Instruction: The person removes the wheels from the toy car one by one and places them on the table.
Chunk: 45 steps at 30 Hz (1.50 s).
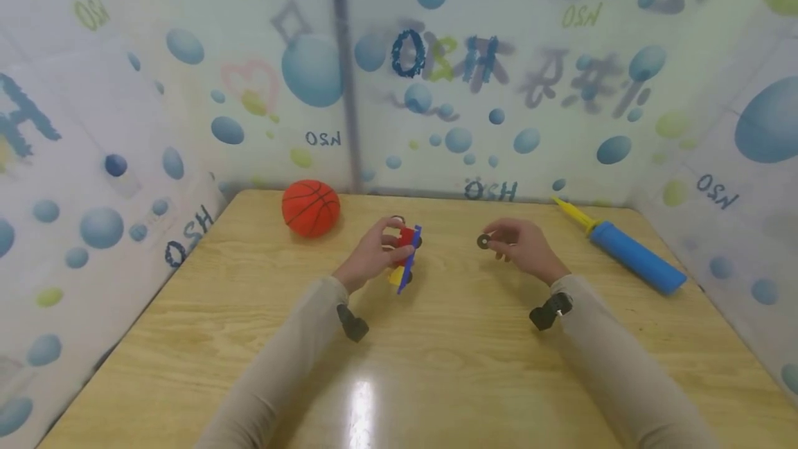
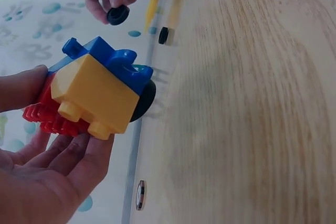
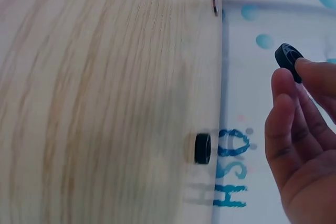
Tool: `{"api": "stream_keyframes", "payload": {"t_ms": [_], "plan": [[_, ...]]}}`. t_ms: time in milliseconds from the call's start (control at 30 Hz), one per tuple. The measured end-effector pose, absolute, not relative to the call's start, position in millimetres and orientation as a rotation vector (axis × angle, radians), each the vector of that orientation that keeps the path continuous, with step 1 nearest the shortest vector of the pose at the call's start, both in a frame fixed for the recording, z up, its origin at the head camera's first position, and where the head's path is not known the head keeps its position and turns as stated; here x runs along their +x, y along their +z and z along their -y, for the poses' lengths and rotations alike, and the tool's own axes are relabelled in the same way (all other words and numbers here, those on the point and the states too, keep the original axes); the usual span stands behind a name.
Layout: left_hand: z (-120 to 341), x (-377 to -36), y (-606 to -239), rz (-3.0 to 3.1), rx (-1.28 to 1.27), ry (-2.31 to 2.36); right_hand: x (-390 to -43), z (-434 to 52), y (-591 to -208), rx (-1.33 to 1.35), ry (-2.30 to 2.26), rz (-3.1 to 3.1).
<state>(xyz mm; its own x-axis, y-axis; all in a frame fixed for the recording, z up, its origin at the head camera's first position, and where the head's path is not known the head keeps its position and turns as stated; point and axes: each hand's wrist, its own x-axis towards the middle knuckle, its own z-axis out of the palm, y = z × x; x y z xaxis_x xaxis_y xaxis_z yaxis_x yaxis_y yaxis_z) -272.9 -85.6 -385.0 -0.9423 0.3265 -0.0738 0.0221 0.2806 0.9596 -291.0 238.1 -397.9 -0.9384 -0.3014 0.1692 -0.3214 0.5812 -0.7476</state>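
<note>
The person's left hand [image 1: 373, 253], just left of centre in the head view, grips a small toy block car [image 1: 405, 255] above the desk [image 1: 436, 366], with the thumb on one side and the fingers curled under it. The left wrist view shows the toy close up at the left of the frame: a yellow block [image 2: 94, 95] in front, a blue piece [image 2: 113, 59] on top, a red toothed part [image 2: 44, 114] against the palm, and one black wheel [image 2: 144, 100] fitted at its right side.

The right hand [image 1: 524, 248], right of centre in the head view and apart from the toy, pinches a loose black wheel [image 1: 483, 241] between thumb and fingertips, held up off the desk. In the right wrist view that wheel [image 3: 289, 59] sits at the fingertips in the upper right of the frame. Another black wheel [image 3: 202, 148] stands on its edge at the far rim of the desk, lower centre of that frame, touching nothing else.

An orange basketball [image 1: 310, 208] rests on the desk at the upper left, near the back wall. A blue pump [image 1: 636, 257] with a yellow nozzle lies at the right edge.
</note>
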Motion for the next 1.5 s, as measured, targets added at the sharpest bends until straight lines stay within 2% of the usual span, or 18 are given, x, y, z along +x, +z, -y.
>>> {"api": "stream_keyframes", "payload": {"t_ms": [300,667,1100,1500], "plan": [[87,-271,-388,-2.377,0.397,1.832,-297,-256,-398,0.389,1.307,2.819],[89,-274,-386,-2.508,0.439,1.760,-308,-270,-398,0.291,1.314,2.831],[87,-273,-391,-2.448,0.311,1.897,-313,-283,-413,0.041,1.332,2.907],[85,-275,-392,-2.466,0.321,1.839,-317,-284,-416,-0.083,1.329,2.926]]}}
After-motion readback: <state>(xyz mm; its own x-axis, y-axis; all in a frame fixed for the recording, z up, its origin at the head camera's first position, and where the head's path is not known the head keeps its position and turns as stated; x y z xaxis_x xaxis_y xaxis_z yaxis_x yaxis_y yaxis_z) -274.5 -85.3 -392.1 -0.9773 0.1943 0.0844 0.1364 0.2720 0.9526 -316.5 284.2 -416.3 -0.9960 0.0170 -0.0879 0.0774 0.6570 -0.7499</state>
